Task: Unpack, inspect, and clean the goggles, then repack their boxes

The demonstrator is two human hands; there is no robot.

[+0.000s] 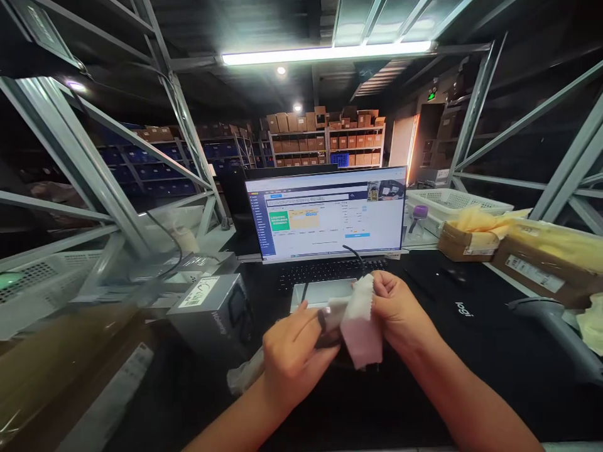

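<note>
Pink cloth (360,323) sits between both hands, just in front of the laptop (325,216). Right hand (400,311) fingers pinch its top edge. Left hand (292,355) fingers wrap a small dark thing (328,333) against it, above the black tabletop (471,351).

A pale pink cloth (360,326) hangs crumpled at the lower centre of the frame, wrapped partly over a small dark object (328,336) whose shape is mostly hidden, both raised above the black tabletop (475,351).
</note>
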